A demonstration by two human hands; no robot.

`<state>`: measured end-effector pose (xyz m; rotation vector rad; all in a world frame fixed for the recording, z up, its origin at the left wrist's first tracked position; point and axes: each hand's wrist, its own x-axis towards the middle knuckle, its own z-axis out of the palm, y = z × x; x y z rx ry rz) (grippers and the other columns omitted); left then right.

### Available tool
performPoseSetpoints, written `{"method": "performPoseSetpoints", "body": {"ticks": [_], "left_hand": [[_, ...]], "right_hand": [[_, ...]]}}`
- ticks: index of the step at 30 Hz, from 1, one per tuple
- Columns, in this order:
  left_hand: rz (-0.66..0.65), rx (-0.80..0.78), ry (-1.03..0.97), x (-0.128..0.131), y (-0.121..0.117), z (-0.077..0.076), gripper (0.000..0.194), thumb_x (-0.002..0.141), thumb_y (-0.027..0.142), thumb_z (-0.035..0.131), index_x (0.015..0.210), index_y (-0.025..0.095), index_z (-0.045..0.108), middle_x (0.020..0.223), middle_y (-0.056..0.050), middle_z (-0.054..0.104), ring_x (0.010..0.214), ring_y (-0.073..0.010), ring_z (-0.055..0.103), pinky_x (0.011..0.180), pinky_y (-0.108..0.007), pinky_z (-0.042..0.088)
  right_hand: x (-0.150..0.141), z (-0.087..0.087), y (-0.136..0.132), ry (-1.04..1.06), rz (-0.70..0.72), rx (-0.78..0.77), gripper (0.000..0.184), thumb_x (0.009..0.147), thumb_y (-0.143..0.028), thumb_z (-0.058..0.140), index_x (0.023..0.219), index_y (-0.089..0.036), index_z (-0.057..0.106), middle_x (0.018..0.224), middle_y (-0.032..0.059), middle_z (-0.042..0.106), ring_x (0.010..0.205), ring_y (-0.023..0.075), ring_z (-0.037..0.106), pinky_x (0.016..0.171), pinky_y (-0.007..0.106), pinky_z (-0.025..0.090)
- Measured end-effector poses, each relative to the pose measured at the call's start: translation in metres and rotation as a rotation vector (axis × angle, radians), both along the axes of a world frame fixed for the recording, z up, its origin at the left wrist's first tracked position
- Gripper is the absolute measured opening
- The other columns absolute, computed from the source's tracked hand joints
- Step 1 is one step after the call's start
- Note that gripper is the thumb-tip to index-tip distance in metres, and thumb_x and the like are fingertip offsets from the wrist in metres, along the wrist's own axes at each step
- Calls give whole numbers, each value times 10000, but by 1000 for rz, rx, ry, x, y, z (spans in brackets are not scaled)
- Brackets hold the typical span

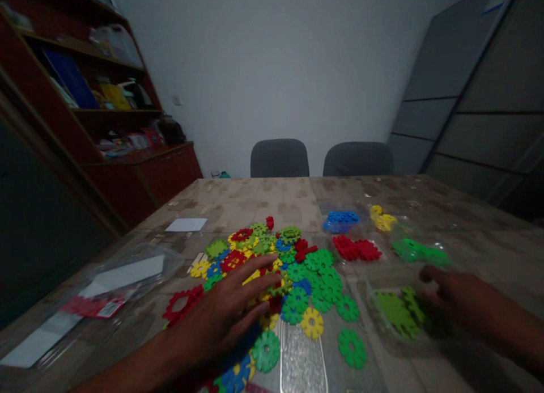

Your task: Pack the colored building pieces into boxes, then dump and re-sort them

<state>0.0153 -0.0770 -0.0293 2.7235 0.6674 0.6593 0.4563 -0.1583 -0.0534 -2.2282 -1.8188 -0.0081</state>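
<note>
My left hand (238,296) lies over a mixed pile of plastic building pieces, its fingers stretched out and apart. Under and beyond the fingers are red, yellow, blue and light green pieces, among them a red ring-shaped piece (182,305). Notched green discs (325,279) spread to the right of that hand. At the right, my right hand (446,296) reaches to a see-through plastic tray (382,325) that holds light green square pieces (395,313). Blur and shadow hide most of its fingers, so I cannot make out whether it holds a piece.
Further trays hold blue pieces (341,220), red pieces (356,249), yellow pieces (382,218) and green pieces (420,251). At left lie plastic packaging (127,277) and a white card (186,224). Two grey chairs (279,157) stand behind the table (272,197).
</note>
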Motion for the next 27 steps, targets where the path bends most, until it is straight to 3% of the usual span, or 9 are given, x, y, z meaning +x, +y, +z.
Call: {"method": "performPoseSetpoints", "body": {"ticks": [4, 9, 15, 20, 27], "left_hand": [[20, 4, 16, -2, 2, 3, 493, 1001, 120, 432, 1463, 292, 420, 1575, -88, 344, 1373, -270, 450, 1077, -482, 482], [25, 21, 16, -3, 5, 7, 495, 996, 111, 440, 1451, 304, 427, 1573, -78, 349, 1373, -265, 447, 1075, -482, 482], [39, 59, 3, -5, 8, 5, 477, 1000, 113, 444, 1440, 298, 443, 1569, -75, 358, 1373, -257, 451, 1077, -463, 480], [76, 109, 47, -20, 25, 24, 400, 1004, 161, 477, 1383, 286, 508, 1534, -74, 423, 1363, -264, 467, 1090, -468, 461], [166, -12, 188, -52, 52, 47, 316, 1014, 293, 504, 1321, 268, 577, 1406, -69, 572, 1260, -247, 563, 1074, -416, 450]], "right_hand": [[-10, 10, 3, -80, -5, -153, 239, 918, -171, 468, 940, -146, 705, 699, 180, 740, 652, 308, 718, 592, 367, 449], [-25, 22, 11, -49, -33, -267, 161, 893, -180, 528, 891, -177, 688, 735, 140, 758, 690, 298, 732, 598, 338, 460], [-13, 17, 11, 89, 28, -194, 135, 810, -256, 529, 836, -227, 658, 685, 113, 750, 650, 314, 723, 568, 358, 464], [-9, 12, 10, 134, 50, -60, 143, 756, -335, 495, 741, -266, 619, 608, 110, 720, 569, 320, 693, 566, 404, 463], [-25, 39, 7, 200, 77, 39, 183, 765, -399, 490, 683, -319, 633, 553, 91, 699, 476, 290, 658, 484, 393, 457]]}}
